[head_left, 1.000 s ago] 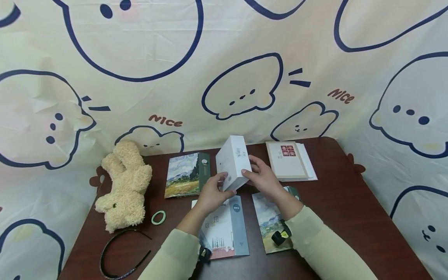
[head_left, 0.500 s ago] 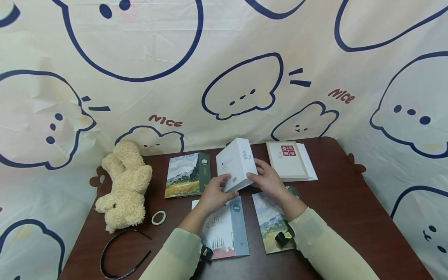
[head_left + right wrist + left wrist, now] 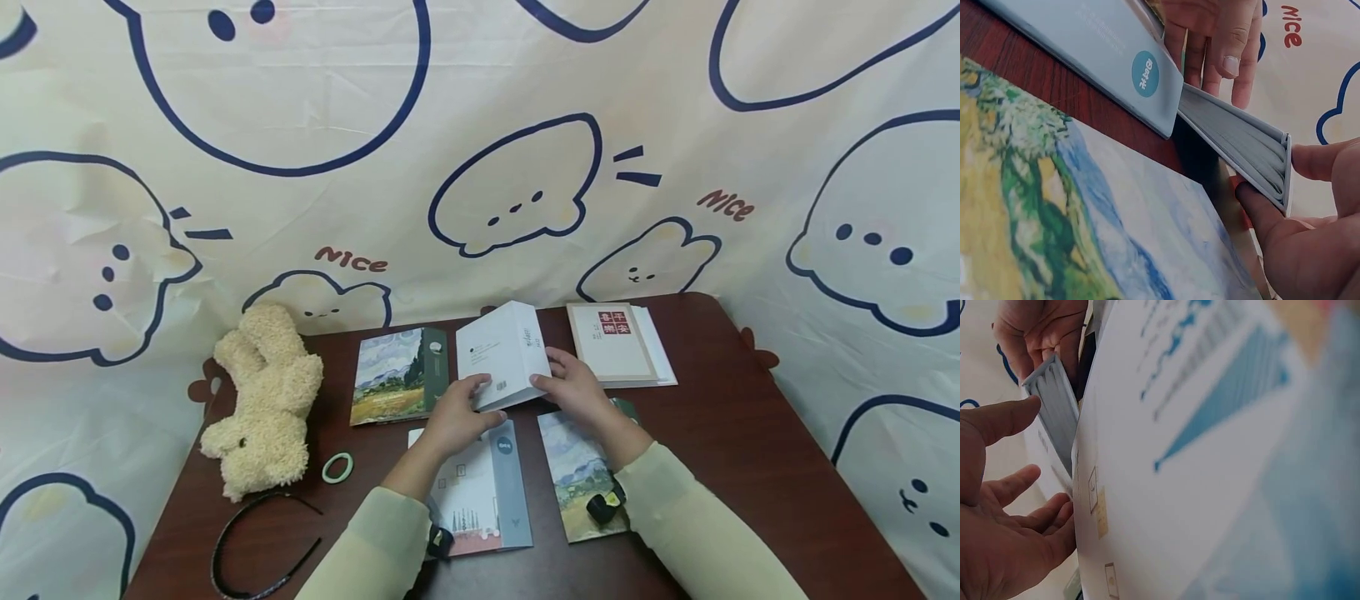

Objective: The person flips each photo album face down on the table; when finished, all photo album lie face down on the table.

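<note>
A thick white book (image 3: 495, 350) with small print on cover and spine is held tilted above the table. My left hand (image 3: 457, 417) grips its lower left side, thumb on the cover. At the spine side my right hand (image 3: 577, 387) pinches it, thumb against the spine. In the right wrist view the book's bottom end (image 3: 1241, 144) shows wavy grey layers between stiff covers, with the right hand's fingers (image 3: 1263, 215) around the spine corner. Below the hands lie a blue-spined white booklet (image 3: 468, 500) and a landscape-painted booklet (image 3: 577, 483), partly hidden by the arms.
At the back are another landscape-covered booklet (image 3: 390, 375) and a cream book (image 3: 611, 342) on white sheets. A plush toy (image 3: 270, 408), a green ring (image 3: 337, 468) and a black headband (image 3: 217, 550) lie left. A printed cloth (image 3: 337, 208) hangs behind the table.
The white book has turned so that its front cover faces the camera more and its spine has swung right. Both hands keep their hold; the right hand has shifted slightly right and down.
</note>
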Demonstrator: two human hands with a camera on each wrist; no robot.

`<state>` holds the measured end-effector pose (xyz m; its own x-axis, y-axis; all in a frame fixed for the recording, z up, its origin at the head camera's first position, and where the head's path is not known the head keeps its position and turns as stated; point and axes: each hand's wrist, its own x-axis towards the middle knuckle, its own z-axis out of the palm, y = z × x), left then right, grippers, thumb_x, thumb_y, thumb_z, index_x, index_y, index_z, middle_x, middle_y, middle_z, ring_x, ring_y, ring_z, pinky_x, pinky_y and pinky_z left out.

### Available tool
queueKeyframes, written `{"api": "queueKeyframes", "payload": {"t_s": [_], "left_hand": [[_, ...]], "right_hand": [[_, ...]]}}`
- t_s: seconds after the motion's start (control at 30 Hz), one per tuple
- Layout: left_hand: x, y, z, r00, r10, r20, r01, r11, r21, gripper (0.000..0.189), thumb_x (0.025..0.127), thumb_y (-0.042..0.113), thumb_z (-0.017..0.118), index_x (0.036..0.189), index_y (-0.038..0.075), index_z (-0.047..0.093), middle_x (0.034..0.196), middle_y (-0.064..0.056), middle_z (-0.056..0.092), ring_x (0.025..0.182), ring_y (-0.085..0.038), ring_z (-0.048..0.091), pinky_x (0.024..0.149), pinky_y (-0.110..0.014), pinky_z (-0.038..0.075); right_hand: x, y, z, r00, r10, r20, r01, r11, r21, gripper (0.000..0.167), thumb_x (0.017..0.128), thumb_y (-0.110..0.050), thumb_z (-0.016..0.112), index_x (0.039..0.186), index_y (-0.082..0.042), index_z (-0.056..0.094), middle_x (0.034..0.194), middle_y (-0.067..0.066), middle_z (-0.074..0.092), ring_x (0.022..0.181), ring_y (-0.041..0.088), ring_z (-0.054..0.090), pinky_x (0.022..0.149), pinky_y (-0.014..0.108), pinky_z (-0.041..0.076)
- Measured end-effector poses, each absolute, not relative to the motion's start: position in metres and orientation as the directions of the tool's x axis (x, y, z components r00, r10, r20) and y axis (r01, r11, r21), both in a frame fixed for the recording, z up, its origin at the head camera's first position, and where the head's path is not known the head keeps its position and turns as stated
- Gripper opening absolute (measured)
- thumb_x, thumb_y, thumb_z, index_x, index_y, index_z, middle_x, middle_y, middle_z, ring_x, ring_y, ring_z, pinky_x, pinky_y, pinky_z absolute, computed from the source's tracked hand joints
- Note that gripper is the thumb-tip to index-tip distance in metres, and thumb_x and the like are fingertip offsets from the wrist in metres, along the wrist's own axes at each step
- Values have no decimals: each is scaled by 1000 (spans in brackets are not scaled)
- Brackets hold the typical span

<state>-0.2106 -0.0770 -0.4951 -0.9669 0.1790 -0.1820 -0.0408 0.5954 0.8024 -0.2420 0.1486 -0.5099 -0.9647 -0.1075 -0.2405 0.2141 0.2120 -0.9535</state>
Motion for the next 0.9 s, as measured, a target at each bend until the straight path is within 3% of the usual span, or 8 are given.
{"api": "queueKeyframes", "payload": {"t_s": [0.23,0.47,0.9], "left_hand": [[-213,-80,-496,-966,186,-180,-27,619,785,71,87,30,82,150,15,54,152,-18,51,135,-42,52,104,-60,47],[-214,-81,-495,-965,176,-197,-47,619,784,72,87,29,83,152,15,53,152,-17,52,137,-41,51,107,-60,46],[-215,-82,-492,-964,172,-202,-55,615,787,78,87,29,84,155,14,48,153,-18,52,137,-42,52,107,-58,46]], "right_hand": [[-243,147,-515,-962,-74,-263,239,243,-940,69,99,-14,69,157,4,36,149,24,54,134,36,57,105,44,51],[-244,148,-518,-967,-53,-250,215,364,-906,64,100,-19,67,153,6,42,149,25,53,140,37,51,113,48,42],[-244,146,-521,-975,-55,-215,174,405,-897,64,101,-17,66,154,7,40,156,23,46,143,33,47,113,43,42]]}}
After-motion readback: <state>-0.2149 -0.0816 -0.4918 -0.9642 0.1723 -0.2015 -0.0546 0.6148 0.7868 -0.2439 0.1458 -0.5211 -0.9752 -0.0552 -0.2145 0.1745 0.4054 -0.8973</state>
